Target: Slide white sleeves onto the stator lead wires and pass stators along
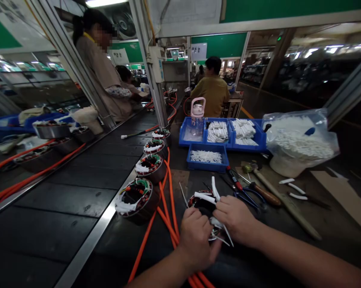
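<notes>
A round motor stator (pixel 195 199) with white sleeves and loose wire ends lies on the dark bench between my hands. My left hand (pixel 196 236) is closed around its near left side, fingers curled over the rim; what the fingertips pinch is hidden. On the right side, my right hand (pixel 236 220) has its fingers bent together at the white sleeves and ties. One white sleeve (pixel 215 189) sticks up beside the right fingers, and another (pixel 204 197) lies across the stator's top. Thin white tie ends (pixel 228 236) poke out below the right hand.
Several stators (pixel 138 200) line the conveyor edge (pixel 93 240) at left, with orange cables (pixel 168 200) beside them. Blue bins (pixel 207 160) of white sleeves stand behind the hands. Pliers (pixel 254 196), a hammer (pixel 288 204) and a plastic bag (pixel 303 140) are at right. People work beyond.
</notes>
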The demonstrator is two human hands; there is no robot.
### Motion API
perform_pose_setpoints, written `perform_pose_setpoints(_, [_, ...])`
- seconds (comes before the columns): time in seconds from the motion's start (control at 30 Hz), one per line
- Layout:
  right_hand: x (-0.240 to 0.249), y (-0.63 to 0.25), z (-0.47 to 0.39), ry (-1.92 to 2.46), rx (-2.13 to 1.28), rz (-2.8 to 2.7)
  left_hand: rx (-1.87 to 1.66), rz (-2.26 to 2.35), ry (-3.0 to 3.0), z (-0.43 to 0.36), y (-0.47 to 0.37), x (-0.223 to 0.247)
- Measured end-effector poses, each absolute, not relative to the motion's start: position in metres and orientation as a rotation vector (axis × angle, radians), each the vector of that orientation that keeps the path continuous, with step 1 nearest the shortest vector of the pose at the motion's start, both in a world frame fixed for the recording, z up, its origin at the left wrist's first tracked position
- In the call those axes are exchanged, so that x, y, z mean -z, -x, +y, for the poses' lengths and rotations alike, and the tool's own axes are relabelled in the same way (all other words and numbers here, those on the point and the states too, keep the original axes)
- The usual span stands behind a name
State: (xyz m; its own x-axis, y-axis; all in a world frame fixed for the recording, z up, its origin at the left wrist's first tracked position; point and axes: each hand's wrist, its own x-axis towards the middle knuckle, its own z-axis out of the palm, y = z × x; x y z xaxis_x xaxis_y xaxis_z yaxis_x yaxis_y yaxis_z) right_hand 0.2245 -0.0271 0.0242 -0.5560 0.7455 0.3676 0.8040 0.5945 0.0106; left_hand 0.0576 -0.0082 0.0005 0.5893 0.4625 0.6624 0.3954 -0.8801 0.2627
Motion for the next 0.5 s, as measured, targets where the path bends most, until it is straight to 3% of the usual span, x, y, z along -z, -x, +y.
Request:
perform_pose_setpoints(0.13, [-0.025,-0.223,-0.028,1.376,0.155,-2.427,-1.117,0.765,-2.773,-0.01,-0.058,-0.002])
perform_pose_setpoints(0.33, [-0.03,-0.233,-0.051,1.359,-0.37,-1.955,-0.942,0.618,-2.865,-0.007,-0.033,-0.031])
perform_pose_setpoints(0.43, [-0.007,-0.259,-0.09,1.661,-0.324,-1.895,-0.841,0.429,-2.95,0.009,-0.014,-0.054])
perform_pose_setpoints(0.5, [0.011,-0.292,-0.126,1.939,-0.187,-1.897,-0.587,0.311,-3.018,0.025,-0.006,-0.066])
